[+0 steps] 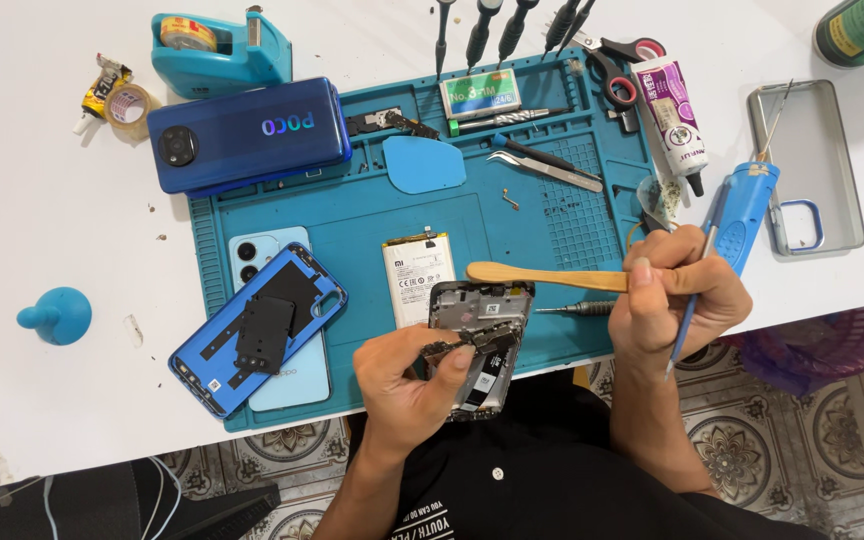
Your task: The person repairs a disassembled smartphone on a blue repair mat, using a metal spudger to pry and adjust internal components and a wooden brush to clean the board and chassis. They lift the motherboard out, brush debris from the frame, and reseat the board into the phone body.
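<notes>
surface (pixel 42 200): white | on it: blue work mat (pixel 372 215), tape dispenser (pixel 217 50), clear phone case (pixel 817 165), blue suction cup (pixel 57 315)

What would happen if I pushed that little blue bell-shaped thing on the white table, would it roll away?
Probably not. The blue thing seems to sit on a wide flat base with a knob to the side, so it would likely slide or grip the table. It looks rubbery and small, so probably light and not fragile. Tipped over, it might roll in a small circle.

Left hand (pixel 414 385) curls palm-up with its fingers (pixel 460 357) pinched, while the right hand (pixel 674 295) is clenched, wrist bent.
</notes>
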Demonstrator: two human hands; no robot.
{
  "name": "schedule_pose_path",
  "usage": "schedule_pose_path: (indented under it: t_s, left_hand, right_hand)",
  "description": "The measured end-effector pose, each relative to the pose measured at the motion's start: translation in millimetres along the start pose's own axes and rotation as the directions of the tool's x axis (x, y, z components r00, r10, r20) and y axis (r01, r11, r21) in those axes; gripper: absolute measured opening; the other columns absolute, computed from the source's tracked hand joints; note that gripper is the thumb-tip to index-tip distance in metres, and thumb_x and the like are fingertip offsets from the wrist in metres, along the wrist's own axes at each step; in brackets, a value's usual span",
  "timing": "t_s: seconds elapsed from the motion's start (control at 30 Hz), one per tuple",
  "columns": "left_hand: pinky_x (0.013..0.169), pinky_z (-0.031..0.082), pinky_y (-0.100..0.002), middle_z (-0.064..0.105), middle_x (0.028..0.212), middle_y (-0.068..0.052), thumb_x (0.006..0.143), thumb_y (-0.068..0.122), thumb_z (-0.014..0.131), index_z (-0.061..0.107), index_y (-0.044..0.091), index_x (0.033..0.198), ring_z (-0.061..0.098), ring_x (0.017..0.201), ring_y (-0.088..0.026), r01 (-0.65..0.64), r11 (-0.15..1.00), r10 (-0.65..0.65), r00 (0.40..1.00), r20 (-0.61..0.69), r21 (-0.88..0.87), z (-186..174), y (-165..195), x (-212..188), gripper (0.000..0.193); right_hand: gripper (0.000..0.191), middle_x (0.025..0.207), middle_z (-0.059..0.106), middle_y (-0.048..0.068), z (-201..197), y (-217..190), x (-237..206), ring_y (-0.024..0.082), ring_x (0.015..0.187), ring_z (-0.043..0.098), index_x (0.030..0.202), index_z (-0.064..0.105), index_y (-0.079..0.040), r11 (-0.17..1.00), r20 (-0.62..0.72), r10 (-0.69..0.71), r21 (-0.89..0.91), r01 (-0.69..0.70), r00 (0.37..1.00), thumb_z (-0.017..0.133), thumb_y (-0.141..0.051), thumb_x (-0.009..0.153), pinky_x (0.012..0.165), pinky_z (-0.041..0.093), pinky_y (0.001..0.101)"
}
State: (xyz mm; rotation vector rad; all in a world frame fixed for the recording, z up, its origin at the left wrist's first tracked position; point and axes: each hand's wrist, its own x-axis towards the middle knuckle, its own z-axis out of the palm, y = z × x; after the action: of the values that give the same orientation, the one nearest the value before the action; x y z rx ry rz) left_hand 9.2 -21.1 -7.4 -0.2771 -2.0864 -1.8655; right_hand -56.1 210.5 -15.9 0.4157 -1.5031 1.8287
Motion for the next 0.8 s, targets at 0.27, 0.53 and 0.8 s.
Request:
schedule_pose_path:
  t_s: [0.27,0.53,0.8]
  left_hand:
    - [0.053,0.046,-0.025,0.070,0.070,-0.003,0.093,0.030,0.079,0.076,0.004,0.087,0.065,0.057,-0.012,-0.033,0.998,0.028,0.994,0.108,0.048,0.8,0.5,0.5,0.026]
    - [0.051,0.031,-0.022,0.057,0.061,0.002,0.095,0.030,0.075,0.068,0.000,0.082,0.046,0.054,-0.003,-0.012,1.000,0.016,0.978,-0.206,0.022,-0.1,-16.5,-15.3,0.034]
    - [0.050,0.032,-0.021,0.059,0.064,0.001,0.097,0.031,0.076,0.067,-0.001,0.083,0.047,0.055,-0.002,-0.017,1.000,0.010,0.966,-0.257,-0.022,1.5,-21.0,-19.8,0.036]
  right_hand:
    - [0.025,0.071,0.051,0.008,3.1,-0.5,0.0,0.009,0.049,0.042,0.076,0.045,-0.004,0.996,0.063,-0.069,-0.056,0.072,0.996,0.064,0.007,0.088,0.044,0.031,0.0218]
    - [0.027,0.065,0.046,0.007,-3.9,2.4,-2.8,0.008,0.050,0.034,0.077,0.040,-0.006,0.999,-0.086,-0.033,-0.025,0.031,0.996,0.061,0.004,0.089,0.047,0.032,0.0244]
    - [0.028,0.064,0.044,0.005,-6.7,4.7,-3.7,0.007,0.049,0.032,0.076,0.038,-0.007,1.000,-0.107,-0.005,-0.020,0.002,0.994,0.060,0.004,0.089,0.045,0.029,0.0244]
